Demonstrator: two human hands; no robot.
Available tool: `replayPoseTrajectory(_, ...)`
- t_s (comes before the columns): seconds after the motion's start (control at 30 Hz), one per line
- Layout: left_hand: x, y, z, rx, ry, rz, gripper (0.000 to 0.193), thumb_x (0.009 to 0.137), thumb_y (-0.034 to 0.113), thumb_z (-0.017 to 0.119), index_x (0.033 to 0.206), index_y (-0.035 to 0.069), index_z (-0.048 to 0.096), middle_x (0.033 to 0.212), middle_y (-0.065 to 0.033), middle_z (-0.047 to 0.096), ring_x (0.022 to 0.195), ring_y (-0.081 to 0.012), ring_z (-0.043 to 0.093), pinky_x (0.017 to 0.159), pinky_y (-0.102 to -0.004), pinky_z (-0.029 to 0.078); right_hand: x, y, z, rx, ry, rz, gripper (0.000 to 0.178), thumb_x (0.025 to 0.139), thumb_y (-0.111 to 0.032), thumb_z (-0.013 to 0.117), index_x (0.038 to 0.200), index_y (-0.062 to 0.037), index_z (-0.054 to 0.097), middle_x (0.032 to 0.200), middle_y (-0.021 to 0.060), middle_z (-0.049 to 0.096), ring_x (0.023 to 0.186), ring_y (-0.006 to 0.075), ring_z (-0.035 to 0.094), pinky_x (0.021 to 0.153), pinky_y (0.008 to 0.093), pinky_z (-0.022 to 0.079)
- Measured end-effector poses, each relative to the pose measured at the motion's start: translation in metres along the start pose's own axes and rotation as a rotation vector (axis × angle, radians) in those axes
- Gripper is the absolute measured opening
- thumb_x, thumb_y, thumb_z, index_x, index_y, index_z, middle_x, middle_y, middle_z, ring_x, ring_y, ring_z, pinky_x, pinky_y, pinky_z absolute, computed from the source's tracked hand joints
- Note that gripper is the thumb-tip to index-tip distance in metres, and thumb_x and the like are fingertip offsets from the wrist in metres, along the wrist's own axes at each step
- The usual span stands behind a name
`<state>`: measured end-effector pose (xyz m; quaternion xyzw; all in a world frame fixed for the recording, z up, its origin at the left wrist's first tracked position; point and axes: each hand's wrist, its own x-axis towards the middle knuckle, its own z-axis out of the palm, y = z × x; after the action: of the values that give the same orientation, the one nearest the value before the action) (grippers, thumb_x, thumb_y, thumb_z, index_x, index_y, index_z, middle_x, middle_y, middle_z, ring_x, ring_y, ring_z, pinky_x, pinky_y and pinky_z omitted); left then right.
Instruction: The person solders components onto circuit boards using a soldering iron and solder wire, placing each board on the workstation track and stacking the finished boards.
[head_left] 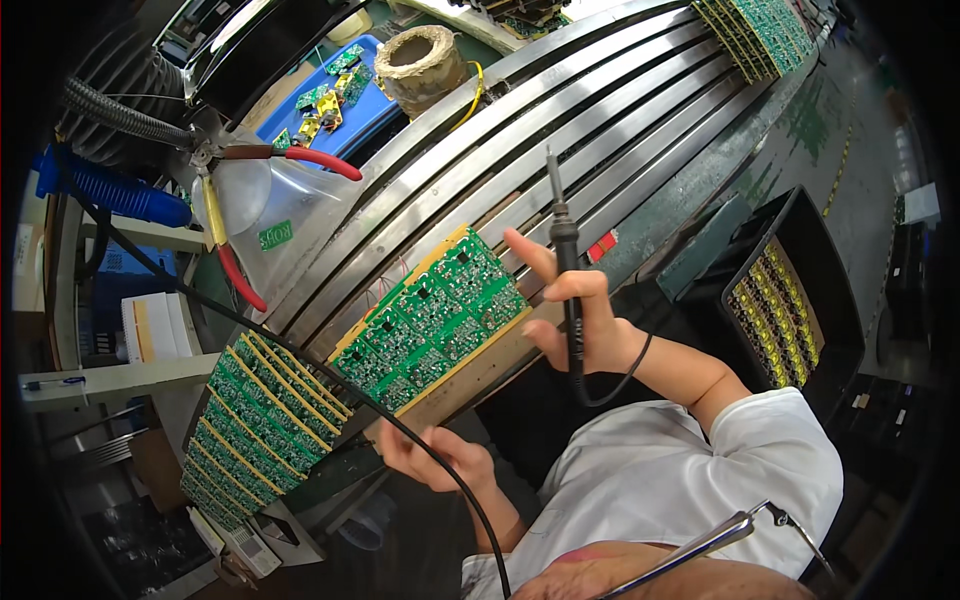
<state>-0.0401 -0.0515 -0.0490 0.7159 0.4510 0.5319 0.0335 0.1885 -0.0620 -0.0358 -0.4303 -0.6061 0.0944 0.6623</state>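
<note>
A green circuit board panel (430, 315) with yellow edge strips lies tilted over the metal rails in front of me. My right hand (595, 325) holds a soldering iron (566, 240) with its tip pointing up and away. That hand's index finger and thumb reach out at the panel's right end. My left hand (435, 458) is curled just below the panel's lower left corner; whether it touches the panel I cannot tell. A black cable (400, 425) crosses in front of my left fingers and partly hides them.
Stacked board panels (265, 420) stand at left, more panels (755, 40) at far right. Red-handled pliers (325, 162) hang by a clear bag (300, 215). Behind are a blue tray (375, 105) with small boards and a tape roll (420, 75). A black bin (840, 290) stands right.
</note>
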Motion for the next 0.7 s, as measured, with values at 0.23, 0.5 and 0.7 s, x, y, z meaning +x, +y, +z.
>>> replayPoseTrajectory(0.23,-0.02,0.011,-0.009,-0.27,-0.253,0.158,0.02,0.082,-0.011,0.063,0.093,0.005,0.066,0.093,-0.0101,0.061,0.077,-0.0234,0.053,0.067,-0.0335,0.046,-0.009,-0.003,-0.039,-0.082,0.1,-0.075,0.024,0.108,-0.019,0.05,0.125,-0.0116,0.033,0.138,0.0334,0.058,0.118,0.0421,0.063,0.101,0.0454,0.048)
replayPoseTrajectory(0.5,0.028,0.068,0.01,-0.235,-0.444,0.278,0.024,0.078,-0.007,0.072,0.094,0.011,0.072,0.083,-0.0023,0.057,0.072,-0.0206,0.053,0.065,-0.0329,0.046,-0.008,-0.011,-0.06,0.033,0.292,0.068,0.038,0.105,-0.02,0.056,0.136,0.0001,0.052,0.11,0.0211,0.069,0.088,0.0243,0.065,0.079,0.0335,0.054)
replayPoseTrajectory(0.7,0.056,0.073,0.02,-0.186,-0.313,0.293,0.02,0.079,-0.003,0.074,0.093,0.011,0.072,0.085,-0.0021,0.058,0.074,-0.0205,0.054,0.068,-0.0329,0.047,-0.002,-0.027,-0.064,0.094,0.383,0.22,0.033,0.097,-0.011,0.06,0.125,0.005,0.062,0.1,0.0168,0.069,0.084,0.0212,0.062,0.075,0.0305,0.053)
